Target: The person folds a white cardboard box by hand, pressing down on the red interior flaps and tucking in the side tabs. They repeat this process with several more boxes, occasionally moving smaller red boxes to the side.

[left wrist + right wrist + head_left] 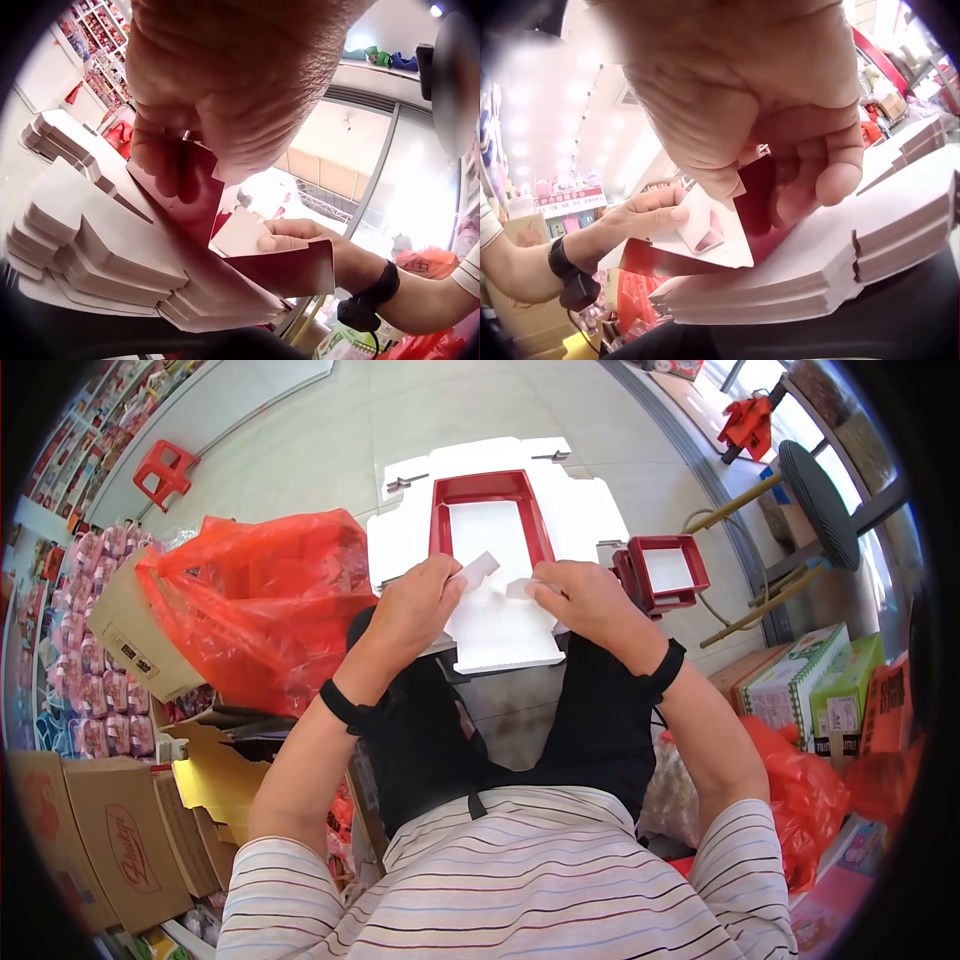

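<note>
A die-cut cardboard box blank (487, 535), white inside and red outside, lies on a stack of flat blanks (590, 510) over the person's lap. Its far end and long sides stand up as red walls; the near end lies flat. My left hand (415, 605) pinches one near corner flap (478, 571) between thumb and fingers. On the opposite corner, my right hand (590, 598) pinches another flap (519, 589). The wrist views show the flaps' red outer faces, with the left-hand flap (191, 187) bent up under the fingers.
Folded red-and-white box trays (672, 572) stand to the right of the stack. A red plastic bag (270, 600) and cartons (130, 840) crowd the left side. At right are a round stool (815, 505), green boxes (845, 695) and another red bag (800, 800).
</note>
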A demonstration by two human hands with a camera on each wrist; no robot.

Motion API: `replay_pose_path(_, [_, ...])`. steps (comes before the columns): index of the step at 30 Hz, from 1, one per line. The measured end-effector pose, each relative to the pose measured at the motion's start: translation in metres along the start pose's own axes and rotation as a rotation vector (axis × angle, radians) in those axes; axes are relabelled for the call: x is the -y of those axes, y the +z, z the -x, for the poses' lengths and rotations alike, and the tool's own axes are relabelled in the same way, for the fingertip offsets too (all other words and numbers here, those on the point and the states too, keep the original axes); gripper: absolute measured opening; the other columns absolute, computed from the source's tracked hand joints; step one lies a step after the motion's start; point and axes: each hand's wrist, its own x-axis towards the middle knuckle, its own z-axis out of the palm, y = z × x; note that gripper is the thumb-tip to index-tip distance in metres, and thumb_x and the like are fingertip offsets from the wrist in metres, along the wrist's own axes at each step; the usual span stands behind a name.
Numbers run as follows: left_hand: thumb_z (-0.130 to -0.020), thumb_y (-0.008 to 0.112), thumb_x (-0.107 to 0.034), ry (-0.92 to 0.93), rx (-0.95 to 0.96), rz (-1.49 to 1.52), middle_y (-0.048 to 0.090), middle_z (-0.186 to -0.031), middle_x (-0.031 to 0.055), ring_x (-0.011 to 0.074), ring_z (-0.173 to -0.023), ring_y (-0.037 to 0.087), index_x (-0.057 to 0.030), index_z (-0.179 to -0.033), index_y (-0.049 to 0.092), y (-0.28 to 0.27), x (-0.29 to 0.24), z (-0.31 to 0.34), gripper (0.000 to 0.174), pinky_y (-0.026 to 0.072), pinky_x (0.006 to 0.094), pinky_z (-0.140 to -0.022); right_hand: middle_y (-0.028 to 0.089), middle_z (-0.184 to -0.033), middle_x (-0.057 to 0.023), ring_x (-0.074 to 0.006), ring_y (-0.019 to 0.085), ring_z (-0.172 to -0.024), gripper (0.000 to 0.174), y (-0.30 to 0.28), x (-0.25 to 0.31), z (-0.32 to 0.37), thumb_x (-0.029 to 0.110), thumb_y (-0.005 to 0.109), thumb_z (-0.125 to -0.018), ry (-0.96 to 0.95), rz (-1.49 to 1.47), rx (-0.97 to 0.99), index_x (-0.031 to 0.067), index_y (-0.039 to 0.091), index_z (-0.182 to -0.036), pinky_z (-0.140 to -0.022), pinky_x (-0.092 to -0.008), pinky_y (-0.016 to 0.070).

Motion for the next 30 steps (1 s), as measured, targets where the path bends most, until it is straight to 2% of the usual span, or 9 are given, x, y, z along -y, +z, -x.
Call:
replay_pose_path(5, [-0.109,0.062,-0.019,-0.046,-0.029,0.083,0.063,-0.088,0.0099,0.0160,-0.080,0.058,-0.0029,-0.110,0.064,0.000,0.003,-0.002,0.017,0.0516,0.0313,-0.075,0.066,-0.081,-0.0217,-0.0385,0.064,-0.076,0.031,0.010,-0.014,-0.001,0.030,0.063,-0.104,0.067,-0.213,-0.081,0.0001,0.068,-0.099,-0.071,-0.0448,0.0509])
replay_pose_path(8, [-0.106,0.065,-0.020,-0.062,-0.089,0.092,0.071,-0.093,0.0171,0.0355,-0.085,0.070,-0.0036,-0.109,0.066,0.004,0.004,-0.001,0.017,0.0552,0.0408,-0.077,0.065,-0.081,-0.0223,-0.0376,0.063,-0.075,0.032,0.009,-0.013,-0.001,0.031,0.062,-0.105,0.092,-0.249,-0.099,-0.0009,0.067,-0.099,-0.070,-0.0439,0.0502])
replay_pose_path(11, [-0.109,0.064,-0.019,-0.024,-0.113,0.228,0.064,-0.088,0.0076,0.0144,-0.082,0.058,-0.0033,-0.112,0.066,0.007,0.008,-0.002,0.016,0.0518,0.0296,-0.076,0.064,-0.080,-0.0220,-0.0368,0.063,-0.074,0.033,0.008,-0.015,-0.002,0.030,0.061,-0.106,0.133,-0.208,-0.089,-0.0013,0.067,-0.099,-0.071,-0.0434,0.0502])
replay_pose_path(14, [-0.108,0.065,-0.019,0.110,-0.056,0.210,0.066,-0.090,0.0084,0.0160,-0.081,0.060,-0.0029,-0.111,0.068,0.005,0.003,-0.002,0.016,0.0525,0.0298,-0.076,0.063,-0.078,-0.0210,-0.0364,0.062,-0.073,0.033,0.011,-0.016,-0.004,0.030,0.061,-0.106,0.160,-0.246,-0.105,-0.0015,0.066,-0.097,-0.070,-0.0436,0.0497])
replay_pose_path(17, [-0.107,0.066,-0.019,0.169,-0.070,0.079,0.068,-0.089,0.0108,0.0183,-0.078,0.063,-0.0024,-0.110,0.068,0.006,0.000,-0.004,0.017,0.0530,0.0306,-0.074,0.063,-0.077,-0.0206,-0.0363,0.061,-0.072,0.034,0.011,-0.014,-0.005,0.030,0.061,-0.106,0.152,-0.261,-0.089,-0.0013,0.064,-0.094,-0.070,-0.0444,0.0491])
replay_pose_path(20, [-0.106,0.067,-0.019,0.042,-0.072,0.020,0.069,-0.088,0.0125,0.0213,-0.076,0.065,-0.0038,-0.111,0.068,0.007,-0.002,-0.010,0.016,0.0535,0.0319,-0.073,0.064,-0.077,-0.0212,-0.0376,0.061,-0.072,0.035,0.016,-0.017,-0.005,0.031,0.061,-0.106,0.125,-0.235,-0.065,-0.0007,0.063,-0.093,-0.070,-0.0453,0.0490])
replay_pose_path(23, [-0.105,0.068,-0.020,-0.008,-0.034,-0.024,0.069,-0.086,0.0120,0.0225,-0.076,0.066,-0.0055,-0.110,0.069,0.010,-0.002,-0.016,0.015,0.0537,0.0331,-0.072,0.066,-0.080,-0.0223,-0.0401,0.063,-0.074,0.034,0.017,-0.014,-0.005,0.032,0.062,-0.105,0.106,-0.174,-0.053,0.0005,0.064,-0.094,-0.070,-0.0467,0.0495])
replay_pose_path(27, [-0.105,0.069,-0.021,0.058,-0.023,0.000,0.069,-0.086,0.0114,0.0240,-0.076,0.066,-0.0065,-0.109,0.069,0.010,-0.008,-0.018,0.015,0.0540,0.0341,-0.072,0.067,-0.082,-0.0230,-0.0431,0.065,-0.079,0.032,0.013,-0.010,-0.005,0.033,0.063,-0.104,0.101,-0.087,-0.062,0.0019,0.065,-0.096,-0.071,-0.0492,0.0501])
replay_pose_path(30, [-0.105,0.069,-0.022,0.098,-0.016,0.011,0.069,-0.085,0.0115,0.0242,-0.076,0.066,-0.0066,-0.109,0.069,0.010,-0.007,-0.019,0.016,0.0540,0.0342,-0.072,0.059,-0.076,-0.0212,-0.0328,0.054,-0.067,0.029,0.013,-0.015,-0.004,0.027,0.064,-0.106,0.070,-0.116,-0.087,-0.0008,0.064,-0.098,-0.066,-0.0426,0.0471])
